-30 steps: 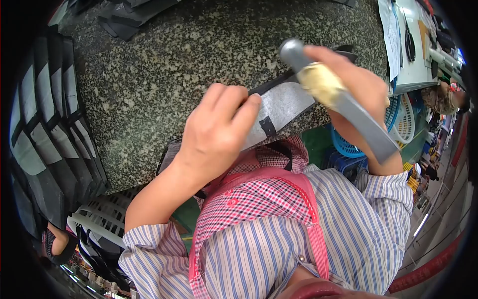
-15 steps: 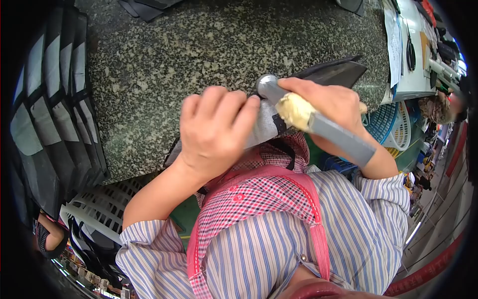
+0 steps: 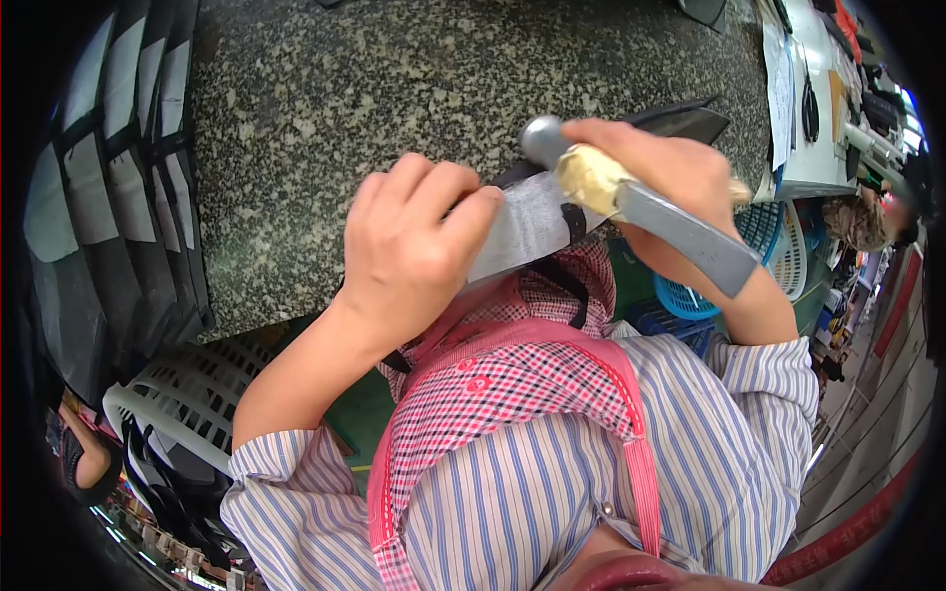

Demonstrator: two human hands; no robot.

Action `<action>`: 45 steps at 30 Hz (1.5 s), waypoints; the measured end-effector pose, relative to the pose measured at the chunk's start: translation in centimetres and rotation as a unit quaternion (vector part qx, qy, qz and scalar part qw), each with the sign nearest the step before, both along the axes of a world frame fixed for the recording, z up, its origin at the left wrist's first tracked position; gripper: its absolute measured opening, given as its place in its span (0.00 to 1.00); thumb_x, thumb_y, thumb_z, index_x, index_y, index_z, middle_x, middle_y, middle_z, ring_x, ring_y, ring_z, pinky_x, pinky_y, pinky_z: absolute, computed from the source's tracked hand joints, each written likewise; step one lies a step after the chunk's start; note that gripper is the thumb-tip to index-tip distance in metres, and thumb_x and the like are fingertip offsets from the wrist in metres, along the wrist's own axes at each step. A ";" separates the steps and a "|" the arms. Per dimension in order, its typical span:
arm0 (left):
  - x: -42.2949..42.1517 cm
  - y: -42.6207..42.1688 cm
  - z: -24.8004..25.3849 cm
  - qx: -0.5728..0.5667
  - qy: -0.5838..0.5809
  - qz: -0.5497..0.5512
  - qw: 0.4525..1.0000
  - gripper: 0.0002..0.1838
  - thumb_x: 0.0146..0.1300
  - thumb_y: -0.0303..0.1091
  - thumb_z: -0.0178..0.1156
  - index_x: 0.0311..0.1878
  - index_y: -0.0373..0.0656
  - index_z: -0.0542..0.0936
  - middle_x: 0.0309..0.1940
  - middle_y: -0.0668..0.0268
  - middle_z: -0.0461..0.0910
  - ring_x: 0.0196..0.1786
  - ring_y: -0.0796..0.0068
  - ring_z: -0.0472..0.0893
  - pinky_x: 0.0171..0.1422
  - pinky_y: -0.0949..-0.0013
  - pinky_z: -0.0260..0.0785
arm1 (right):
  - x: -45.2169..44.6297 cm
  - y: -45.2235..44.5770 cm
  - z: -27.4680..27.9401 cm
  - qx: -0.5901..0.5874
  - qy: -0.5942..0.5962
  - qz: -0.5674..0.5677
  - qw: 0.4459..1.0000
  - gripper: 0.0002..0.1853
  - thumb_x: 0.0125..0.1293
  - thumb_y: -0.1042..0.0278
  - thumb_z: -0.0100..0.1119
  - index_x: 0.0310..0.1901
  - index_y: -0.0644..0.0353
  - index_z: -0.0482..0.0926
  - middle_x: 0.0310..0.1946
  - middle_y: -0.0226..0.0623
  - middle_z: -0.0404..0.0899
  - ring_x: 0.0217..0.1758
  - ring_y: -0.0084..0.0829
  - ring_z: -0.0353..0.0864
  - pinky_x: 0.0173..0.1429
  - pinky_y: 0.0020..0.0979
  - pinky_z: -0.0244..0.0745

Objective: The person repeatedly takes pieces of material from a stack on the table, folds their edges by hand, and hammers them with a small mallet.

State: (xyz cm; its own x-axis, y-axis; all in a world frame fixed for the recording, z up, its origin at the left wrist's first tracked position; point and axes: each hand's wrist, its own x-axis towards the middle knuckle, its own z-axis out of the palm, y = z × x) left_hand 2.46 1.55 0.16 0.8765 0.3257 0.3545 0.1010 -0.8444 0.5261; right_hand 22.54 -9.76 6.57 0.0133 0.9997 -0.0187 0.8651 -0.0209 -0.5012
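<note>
The left hand grips the strip with bent fingers at the slab's six o'clock edge. Toward two o'clock, the right hand clasps the hammer over the strip; whether they touch, I cannot tell. Stacked pieces lie at nine.

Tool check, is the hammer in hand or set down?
In hand: the right hand is closed around the hammer; its handle end pokes out.
</note>
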 end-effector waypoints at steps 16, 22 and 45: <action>3.5 -0.4 -1.4 -0.111 -0.064 -0.083 0.988 0.14 0.48 0.23 0.64 0.41 0.37 0.82 0.33 0.62 0.77 0.35 0.63 0.78 0.37 0.65 0.74 | 1.4 -0.9 4.0 0.010 -0.038 -0.081 0.996 0.20 0.57 0.77 0.66 0.52 0.62 0.79 0.39 0.40 0.84 0.42 0.29 0.85 0.46 0.27 0.78; 4.5 -1.1 -1.1 0.053 -0.074 -0.065 0.994 0.09 0.49 0.27 0.60 0.35 0.38 0.80 0.28 0.68 0.70 0.34 0.71 0.74 0.33 0.72 0.66 | 1.3 -2.6 2.5 -0.054 -0.006 -0.061 0.997 0.24 0.54 0.73 0.68 0.54 0.59 0.77 0.36 0.43 0.84 0.37 0.35 0.86 0.41 0.31 0.77; 3.0 2.6 0.4 0.073 0.004 -0.154 0.985 0.10 0.46 0.30 0.62 0.35 0.48 0.83 0.33 0.74 0.77 0.45 0.69 0.75 0.53 0.56 0.61 | 1.2 0.3 3.3 -0.056 -0.159 0.032 0.985 0.19 0.50 0.67 0.64 0.46 0.57 0.79 0.29 0.39 0.82 0.29 0.37 0.83 0.31 0.35 0.74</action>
